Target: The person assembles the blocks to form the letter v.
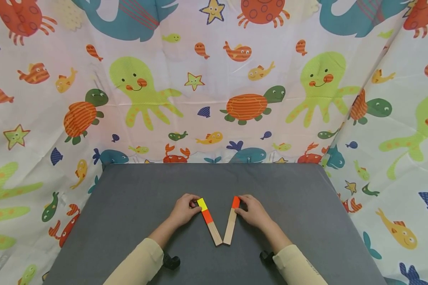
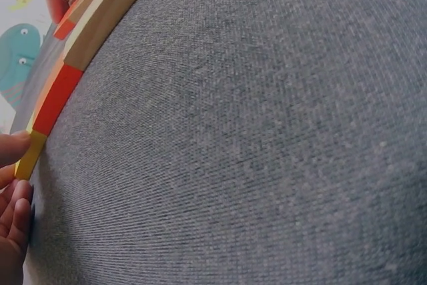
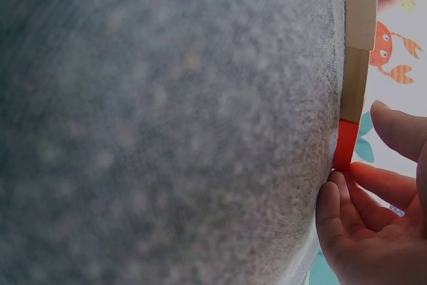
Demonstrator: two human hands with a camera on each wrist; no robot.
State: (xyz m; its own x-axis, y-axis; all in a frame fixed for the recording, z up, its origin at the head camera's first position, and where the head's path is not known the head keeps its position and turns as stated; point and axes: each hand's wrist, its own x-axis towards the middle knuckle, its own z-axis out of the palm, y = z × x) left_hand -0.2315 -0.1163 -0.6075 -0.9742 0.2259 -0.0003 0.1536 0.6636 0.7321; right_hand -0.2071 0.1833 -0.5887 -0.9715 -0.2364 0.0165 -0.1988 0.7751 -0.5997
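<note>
Two wooden sticks flat on the grey desk (image 1: 135,206), near ends touching in a V: left hand (image 1: 183,209) pinches the yellow-tipped stick (image 1: 209,221), right hand (image 1: 253,211) the orange-tipped stick (image 1: 231,223), each grip steadying the far end.

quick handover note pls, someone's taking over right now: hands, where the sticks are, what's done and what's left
Left hand pinches the yellow far end of the yellow-and-orange stick.
Right hand pinches the orange far end of the orange-tipped stick.
Both sticks lie flat on the grey table, near ends meeting in a V.
Done: V laid out.
Left: unclear; probably closing or adjusting the V.
</note>
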